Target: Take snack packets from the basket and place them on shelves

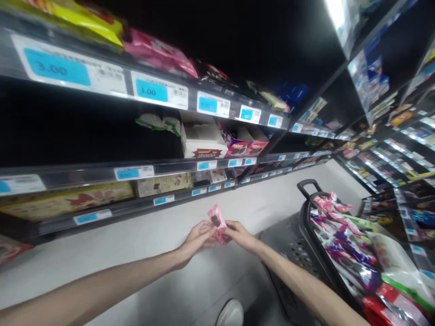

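Both my hands meet in front of me, low in the aisle, pinching a small pink snack packet [217, 220] between them. My left hand [198, 238] grips its left side with fingers closed. My right hand [239, 235] holds the right side, fingers curled round it. The packet stands upright above my fingers, in front of the lower shelves.
Store shelves [102, 172] with blue price tags run along the left, carrying boxes and packets. A dark shopping basket [306, 213] heaped with colourful snack packets stands at the right. More shelves line the right side. Grey floor [265, 199] runs between. My shoe tip [231, 314] shows below.
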`<state>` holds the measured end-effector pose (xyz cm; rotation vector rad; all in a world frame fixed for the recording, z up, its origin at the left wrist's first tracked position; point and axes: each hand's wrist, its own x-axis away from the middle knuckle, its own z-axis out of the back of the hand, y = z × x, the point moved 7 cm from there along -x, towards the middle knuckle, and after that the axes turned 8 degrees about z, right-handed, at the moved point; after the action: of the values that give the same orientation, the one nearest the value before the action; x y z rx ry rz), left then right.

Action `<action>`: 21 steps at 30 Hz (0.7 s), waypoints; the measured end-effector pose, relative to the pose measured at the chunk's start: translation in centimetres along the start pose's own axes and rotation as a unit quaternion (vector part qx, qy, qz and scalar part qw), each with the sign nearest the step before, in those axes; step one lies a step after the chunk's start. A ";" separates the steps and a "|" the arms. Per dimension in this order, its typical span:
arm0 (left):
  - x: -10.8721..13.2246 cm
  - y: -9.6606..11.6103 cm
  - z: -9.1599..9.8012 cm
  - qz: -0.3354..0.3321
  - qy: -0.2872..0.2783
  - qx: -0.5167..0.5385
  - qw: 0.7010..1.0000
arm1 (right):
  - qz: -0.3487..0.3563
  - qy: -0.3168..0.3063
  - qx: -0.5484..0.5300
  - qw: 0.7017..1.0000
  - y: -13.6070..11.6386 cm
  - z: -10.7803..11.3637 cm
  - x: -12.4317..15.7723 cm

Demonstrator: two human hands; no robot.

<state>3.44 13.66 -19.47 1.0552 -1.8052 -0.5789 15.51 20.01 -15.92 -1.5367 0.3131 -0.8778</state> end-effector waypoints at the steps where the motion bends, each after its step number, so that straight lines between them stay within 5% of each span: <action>1: 0.2 0.7 -0.2 -0.002 0.004 0.007 1.000 | 0.003 0.003 -0.017 1.000 -0.8 0.3 -0.1; 4: 0.5 2.1 -0.8 -0.005 0.008 0.038 0.999 | 0.039 0.038 -0.061 0.997 -4.2 1.7 -0.6; 7: 0.3 1.3 -1.7 0.017 -0.018 0.034 0.999 | 0.112 0.105 -0.097 0.983 -9.5 3.9 -1.1; 11: 1.0 -4.2 -2.4 0.105 -0.070 -0.010 0.992 | 0.212 0.195 -0.131 0.949 -18.0 8.2 -1.5; 14: 2.8 -8.9 -3.1 0.185 -0.111 -0.060 0.974 | 0.212 0.249 -0.174 0.929 -22.5 11.6 -2.7; 17: 4.8 -11.2 -4.2 0.235 -0.161 -0.133 0.949 | 0.188 0.289 -0.187 0.920 -24.9 14.4 -4.9; 21: 5.5 -10.3 -5.4 0.242 -0.193 -0.161 0.937 | 0.161 0.325 -0.181 0.914 -25.2 16.2 -8.0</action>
<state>11.44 3.96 -22.12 0.2613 -2.1173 -0.7758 13.80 41.77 6.08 -1.4191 1.2377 -1.0857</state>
